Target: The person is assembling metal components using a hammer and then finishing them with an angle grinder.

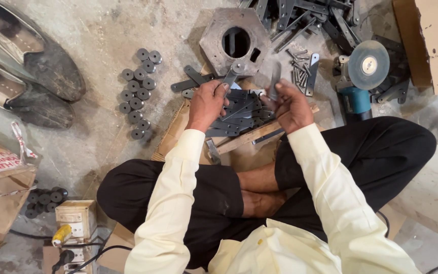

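concrete floor [102, 50]; both hands, left [207, 103] and right [290, 105], each grip a flat metal strip [275, 81] pointing away, nearly upright.

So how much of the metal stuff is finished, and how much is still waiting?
No finished piece is clearly recognisable. In hand: the left hand holds a flat metal strip, and the right hand holds another strip. Still waiting: the pile of strips under the hands, more strips by the hexagonal plate, loose bolts, and rows of round rollers.
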